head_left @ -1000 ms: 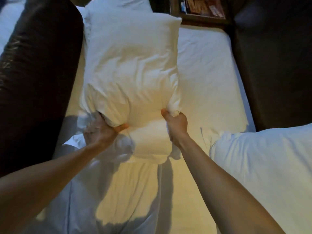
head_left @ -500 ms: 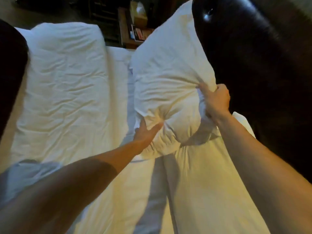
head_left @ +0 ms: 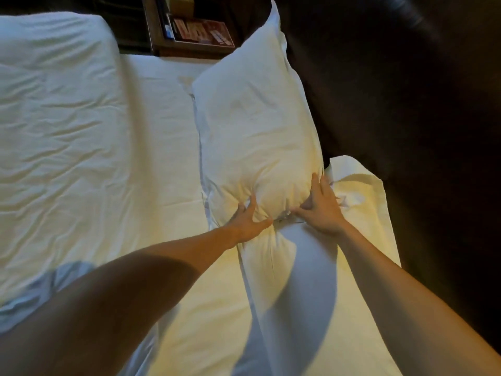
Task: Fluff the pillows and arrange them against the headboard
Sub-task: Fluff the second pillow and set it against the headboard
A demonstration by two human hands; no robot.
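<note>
Up close from the head view, a white pillow (head_left: 257, 131) leans against the dark headboard (head_left: 393, 90) on the bed (head_left: 162, 131). Both hands press its near end: the left hand (head_left: 248, 221) with fingers spread, the right hand (head_left: 322, 207) flat and splayed, neither clamped on fabric. A second pillow (head_left: 54, 118) lies well to the left.

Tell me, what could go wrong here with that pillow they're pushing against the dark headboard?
1. The pillow stands on edge against the headboard, propped only at its near end by the left hand and right hand; once let go, it may slump flat onto the bed.
2. Its far corner reaches toward the bedside shelf; a hard shove could push it off the mattress edge.
3. The fingers bunch the pillowcase, which may stay creased.
</note>
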